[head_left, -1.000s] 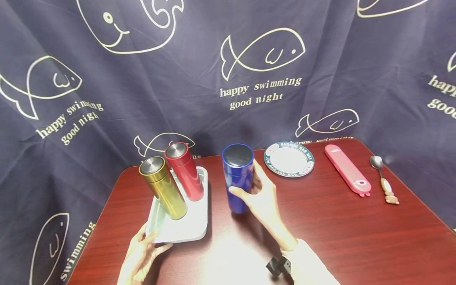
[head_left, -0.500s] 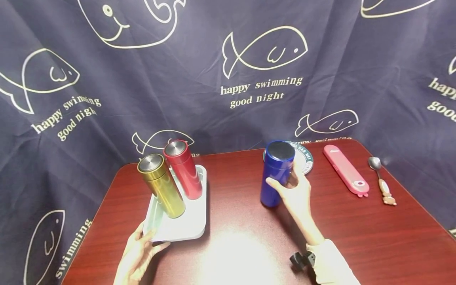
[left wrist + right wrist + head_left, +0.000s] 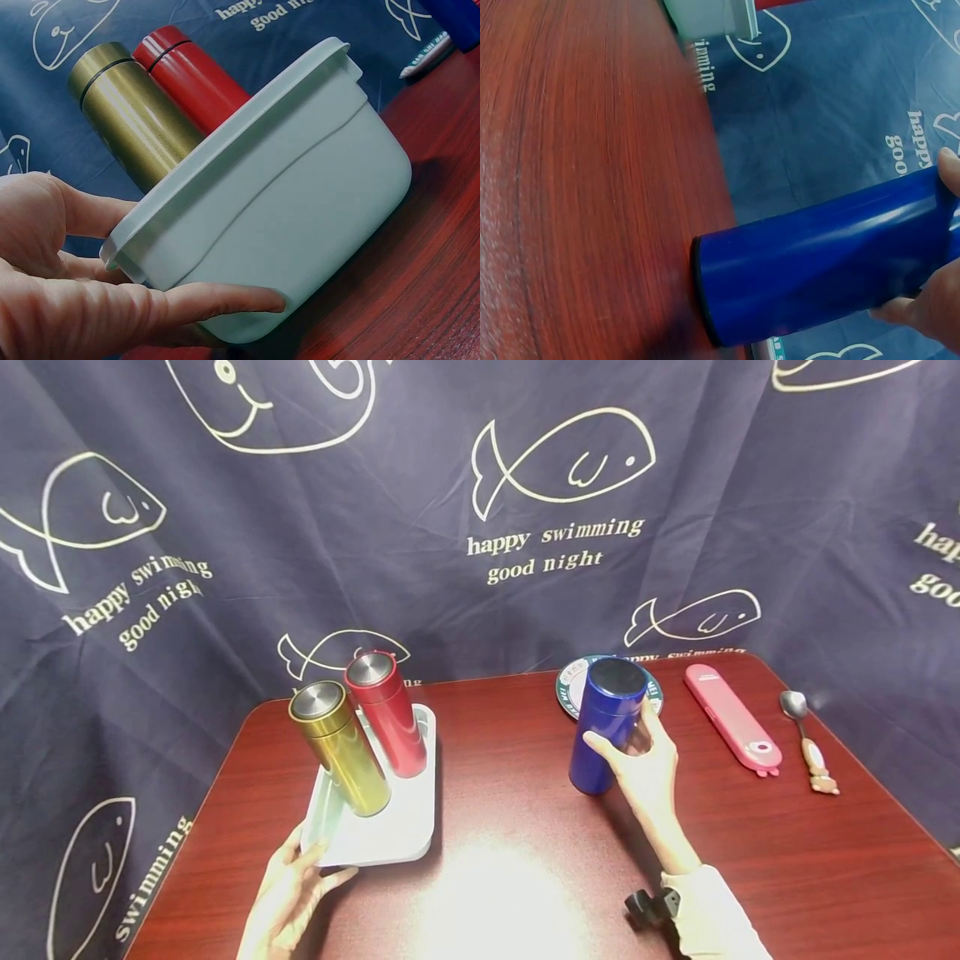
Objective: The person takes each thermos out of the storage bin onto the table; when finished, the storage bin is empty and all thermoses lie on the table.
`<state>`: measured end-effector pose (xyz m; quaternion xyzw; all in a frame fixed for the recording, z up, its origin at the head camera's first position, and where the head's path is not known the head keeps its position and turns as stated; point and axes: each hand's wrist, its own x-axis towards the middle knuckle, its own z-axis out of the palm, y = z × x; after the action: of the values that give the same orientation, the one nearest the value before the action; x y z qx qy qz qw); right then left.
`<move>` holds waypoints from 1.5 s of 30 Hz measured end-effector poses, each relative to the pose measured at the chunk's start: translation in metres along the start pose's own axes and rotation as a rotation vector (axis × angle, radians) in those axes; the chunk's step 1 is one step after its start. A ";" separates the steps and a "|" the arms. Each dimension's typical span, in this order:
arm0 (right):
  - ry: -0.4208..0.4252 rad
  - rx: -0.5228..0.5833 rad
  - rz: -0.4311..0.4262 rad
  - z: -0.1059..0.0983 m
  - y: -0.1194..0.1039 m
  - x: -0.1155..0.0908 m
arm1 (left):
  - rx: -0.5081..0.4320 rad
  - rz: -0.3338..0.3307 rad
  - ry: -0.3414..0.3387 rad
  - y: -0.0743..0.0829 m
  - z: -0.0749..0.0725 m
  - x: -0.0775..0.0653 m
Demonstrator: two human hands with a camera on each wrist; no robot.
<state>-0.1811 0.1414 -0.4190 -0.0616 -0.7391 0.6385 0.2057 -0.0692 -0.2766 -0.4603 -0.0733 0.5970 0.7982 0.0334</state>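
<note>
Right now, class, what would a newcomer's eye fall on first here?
Probably the blue flask, gripped by the right hand in front of the round plate. Next, the gold flask and red flask together in the pale bin, whose corner the left hand holds. Behind everything hangs the dark curtain with fish outlines.

We counted one gold flask (image 3: 352,768), one red flask (image 3: 395,731) and one blue flask (image 3: 600,739), which made three flasks in all. Two of those were in one pale tub (image 3: 386,842). We had one left hand (image 3: 288,889) and one right hand (image 3: 645,777), so two hands, plus one black fitting (image 3: 651,907) and one pale sleeve (image 3: 712,910). Beyond these we tallied one plate (image 3: 572,689), one pink case (image 3: 731,718) and one spoon (image 3: 812,756). We found one desk (image 3: 502,760) and one dark cloth (image 3: 405,560), whose drawings ran past the view's edges, so we could not number them fully.
</note>
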 end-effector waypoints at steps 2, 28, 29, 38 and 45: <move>0.001 -0.012 -0.001 0.000 0.000 0.000 | -0.042 0.022 -0.034 0.000 -0.001 0.000; -0.117 0.043 -0.304 -0.006 -0.078 0.031 | -0.042 0.033 -0.027 -0.003 -0.001 0.000; -0.123 0.053 -0.331 -0.004 -0.084 0.032 | -0.038 0.034 -0.026 -0.003 -0.001 0.000; -0.192 0.128 -0.477 0.027 -0.115 0.026 | -0.049 0.043 -0.059 -0.003 0.000 0.000; -0.306 0.232 -0.400 0.056 -0.110 0.015 | -0.047 0.053 -0.057 -0.003 0.000 0.000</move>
<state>-0.1971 0.0752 -0.3146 0.2067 -0.6809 0.6674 0.2195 -0.0684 -0.2755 -0.4630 -0.0356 0.5787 0.8143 0.0274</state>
